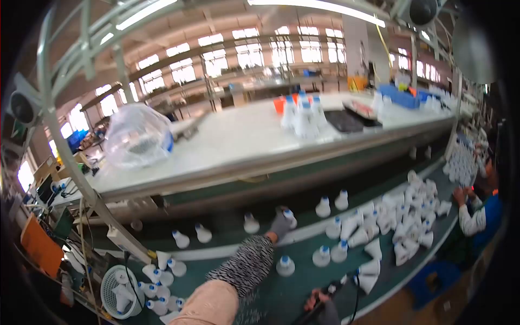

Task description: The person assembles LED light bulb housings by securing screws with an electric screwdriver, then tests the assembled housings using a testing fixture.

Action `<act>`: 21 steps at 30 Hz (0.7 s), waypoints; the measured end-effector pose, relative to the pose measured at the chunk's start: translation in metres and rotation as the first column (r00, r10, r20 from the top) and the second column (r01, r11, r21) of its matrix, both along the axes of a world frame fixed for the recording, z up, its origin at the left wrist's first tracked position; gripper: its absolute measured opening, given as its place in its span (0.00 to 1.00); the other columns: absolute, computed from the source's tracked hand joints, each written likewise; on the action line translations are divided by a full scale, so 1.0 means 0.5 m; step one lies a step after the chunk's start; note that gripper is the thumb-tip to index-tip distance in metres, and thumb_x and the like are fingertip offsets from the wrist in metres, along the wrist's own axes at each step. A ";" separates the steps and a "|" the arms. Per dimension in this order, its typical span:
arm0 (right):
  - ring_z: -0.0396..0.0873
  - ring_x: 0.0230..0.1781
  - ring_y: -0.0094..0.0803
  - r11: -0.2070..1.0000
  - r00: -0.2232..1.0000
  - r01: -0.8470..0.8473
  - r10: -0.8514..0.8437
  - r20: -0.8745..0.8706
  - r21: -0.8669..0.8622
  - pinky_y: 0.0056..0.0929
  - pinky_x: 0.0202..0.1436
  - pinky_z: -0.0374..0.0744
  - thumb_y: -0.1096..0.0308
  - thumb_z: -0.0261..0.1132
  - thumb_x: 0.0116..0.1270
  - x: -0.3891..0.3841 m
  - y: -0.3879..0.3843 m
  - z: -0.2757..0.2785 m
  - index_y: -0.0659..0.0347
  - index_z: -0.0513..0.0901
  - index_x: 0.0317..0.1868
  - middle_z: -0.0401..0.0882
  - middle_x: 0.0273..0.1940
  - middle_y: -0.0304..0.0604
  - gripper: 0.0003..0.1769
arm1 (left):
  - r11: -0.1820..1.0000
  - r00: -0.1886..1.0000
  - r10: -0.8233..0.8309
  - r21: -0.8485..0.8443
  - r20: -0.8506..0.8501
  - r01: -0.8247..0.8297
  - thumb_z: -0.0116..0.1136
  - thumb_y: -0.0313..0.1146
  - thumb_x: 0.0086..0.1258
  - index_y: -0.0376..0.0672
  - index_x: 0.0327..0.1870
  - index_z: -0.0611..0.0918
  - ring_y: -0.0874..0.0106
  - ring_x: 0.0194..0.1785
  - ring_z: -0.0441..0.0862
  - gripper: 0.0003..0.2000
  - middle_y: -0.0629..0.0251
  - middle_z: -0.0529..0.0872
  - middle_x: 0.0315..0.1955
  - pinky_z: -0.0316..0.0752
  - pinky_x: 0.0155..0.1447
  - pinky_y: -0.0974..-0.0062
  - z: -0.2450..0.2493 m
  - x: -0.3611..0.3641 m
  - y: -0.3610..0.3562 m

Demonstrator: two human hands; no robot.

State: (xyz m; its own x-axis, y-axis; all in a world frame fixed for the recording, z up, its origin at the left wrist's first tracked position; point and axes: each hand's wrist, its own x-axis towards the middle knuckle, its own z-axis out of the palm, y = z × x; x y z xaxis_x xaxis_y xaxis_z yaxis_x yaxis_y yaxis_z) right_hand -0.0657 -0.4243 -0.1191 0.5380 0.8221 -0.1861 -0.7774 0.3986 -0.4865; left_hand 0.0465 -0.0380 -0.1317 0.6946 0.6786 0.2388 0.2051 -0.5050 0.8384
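Note:
My left hand [280, 224], in a grey glove, reaches across the pale rail to the far dark strip. Its fingers are closed on a white flared piece [290, 219] with a blue cap. My right hand [318, 301] is low at the front, wrapped around a dark handheld tool [331, 288] whose tip points up and right. Just past that tip lie white cones [369, 268] on their sides, beside a black cable. A capped white piece [285, 266] stands upright on the green surface [260, 298] between my hands.
A big pile of white cones [411, 216] fills the right side, near another person's hand [460, 195]. At left, a pale basket [116, 292] holds white pieces beside a metal post [81, 168]. Several capped pieces stand along the far strip, below a long white table [227, 138].

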 end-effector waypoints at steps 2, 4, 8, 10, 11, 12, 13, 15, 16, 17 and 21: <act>0.70 0.31 0.30 0.999 0.996 0.028 -0.030 -0.088 -0.031 0.32 0.41 0.73 0.61 0.60 0.73 -0.031 0.000 0.124 0.60 0.77 0.48 0.70 0.28 0.38 0.12 | 0.990 0.993 -0.118 0.078 -0.014 0.119 0.65 0.42 0.62 0.40 0.71 0.55 0.51 0.63 0.77 0.41 0.46 0.76 0.58 0.70 0.66 0.62 0.000 0.057 0.013; 0.70 0.31 0.30 1.000 0.997 0.026 -0.027 -0.070 -0.009 0.33 0.42 0.74 0.61 0.62 0.72 -0.037 0.002 0.146 0.60 0.77 0.49 0.71 0.29 0.37 0.13 | 0.972 0.993 -0.105 0.204 -0.058 0.115 0.68 0.39 0.58 0.40 0.76 0.50 0.54 0.68 0.71 0.48 0.46 0.72 0.64 0.64 0.73 0.66 0.047 0.088 -0.015; 0.70 0.33 0.30 0.999 0.998 -0.001 0.004 -0.060 0.037 0.33 0.43 0.74 0.62 0.63 0.72 -0.029 -0.004 0.128 0.60 0.76 0.51 0.71 0.30 0.37 0.14 | 0.806 0.836 -0.528 0.399 0.148 0.438 0.65 0.29 0.61 0.42 0.65 0.70 0.55 0.62 0.76 0.29 0.53 0.77 0.58 0.71 0.67 0.65 0.340 -0.050 -0.168; 0.71 0.33 0.30 1.000 0.998 0.005 -0.005 -0.070 0.007 0.33 0.43 0.74 0.62 0.63 0.71 -0.030 -0.007 0.137 0.60 0.76 0.51 0.71 0.30 0.37 0.14 | 0.552 0.763 -0.638 0.750 0.098 0.365 0.59 0.25 0.66 0.40 0.53 0.77 0.63 0.55 0.80 0.15 0.55 0.81 0.49 0.73 0.60 0.67 0.529 -0.148 -0.254; 0.71 0.33 0.30 1.000 0.997 0.006 -0.007 -0.076 -0.010 0.33 0.43 0.74 0.62 0.64 0.71 -0.031 -0.009 0.140 0.60 0.76 0.51 0.71 0.30 0.37 0.14 | 0.531 0.740 -0.650 0.799 0.172 0.280 0.60 0.26 0.65 0.40 0.53 0.77 0.63 0.53 0.80 0.15 0.55 0.81 0.46 0.73 0.60 0.67 0.600 -0.169 -0.259; 0.71 0.33 0.30 1.000 0.997 0.004 -0.005 -0.075 -0.006 0.33 0.43 0.75 0.62 0.64 0.71 -0.031 -0.008 0.137 0.60 0.76 0.51 0.71 0.30 0.37 0.14 | 0.514 0.709 -0.661 0.837 0.246 0.190 0.62 0.27 0.65 0.40 0.53 0.77 0.63 0.51 0.80 0.16 0.55 0.81 0.44 0.73 0.59 0.67 0.661 -0.174 -0.257; 0.71 0.33 0.30 1.000 0.997 0.001 -0.002 -0.075 -0.005 0.32 0.43 0.75 0.62 0.64 0.71 -0.030 -0.008 0.133 0.60 0.76 0.51 0.71 0.30 0.37 0.14 | 0.608 0.783 -0.492 0.794 0.381 -0.005 0.64 0.31 0.64 0.39 0.53 0.77 0.62 0.50 0.80 0.17 0.56 0.81 0.43 0.73 0.58 0.67 0.713 -0.161 -0.253; 0.72 0.33 0.30 1.000 0.998 -0.001 0.000 -0.066 -0.008 0.32 0.44 0.75 0.62 0.64 0.71 -0.027 -0.007 0.123 0.60 0.76 0.51 0.72 0.30 0.37 0.14 | 0.722 0.838 -0.187 0.650 0.513 -0.237 0.67 0.38 0.62 0.37 0.53 0.75 0.58 0.51 0.77 0.22 0.55 0.78 0.45 0.73 0.57 0.63 0.798 -0.114 -0.228; 0.72 0.33 0.30 1.000 0.998 0.000 0.000 -0.059 -0.012 0.32 0.44 0.75 0.62 0.64 0.71 -0.025 -0.007 0.118 0.60 0.76 0.51 0.72 0.30 0.37 0.14 | 0.775 0.861 -0.071 0.572 0.504 -0.271 0.68 0.42 0.62 0.35 0.53 0.74 0.55 0.53 0.75 0.25 0.53 0.76 0.46 0.73 0.56 0.59 0.821 -0.075 -0.198; 0.72 0.33 0.30 1.000 0.999 0.001 -0.001 -0.053 -0.015 0.32 0.44 0.76 0.62 0.64 0.71 -0.025 -0.008 0.115 0.60 0.76 0.51 0.72 0.30 0.37 0.14 | 0.792 0.920 0.013 0.557 0.391 -0.248 0.68 0.48 0.61 0.35 0.55 0.75 0.56 0.56 0.74 0.29 0.51 0.76 0.49 0.72 0.58 0.60 0.829 -0.032 -0.157; 0.73 0.33 0.29 0.999 1.000 -0.001 -0.001 -0.028 -0.045 0.33 0.45 0.76 0.62 0.64 0.71 -0.025 -0.015 0.137 0.60 0.76 0.51 0.73 0.30 0.37 0.14 | 0.817 0.969 0.230 0.560 -0.095 -0.139 0.66 0.58 0.60 0.35 0.57 0.75 0.56 0.63 0.69 0.35 0.47 0.74 0.54 0.69 0.63 0.60 0.840 0.046 -0.113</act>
State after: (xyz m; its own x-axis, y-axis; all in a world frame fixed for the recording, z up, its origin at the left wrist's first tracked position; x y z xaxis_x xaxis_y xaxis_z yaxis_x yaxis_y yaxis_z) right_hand -0.0784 -0.4320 -0.0504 0.5320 0.8126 -0.2378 -0.7909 0.3767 -0.4822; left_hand 0.0696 -0.0945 0.2886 0.6280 0.5877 0.5101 0.4419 -0.8089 0.3878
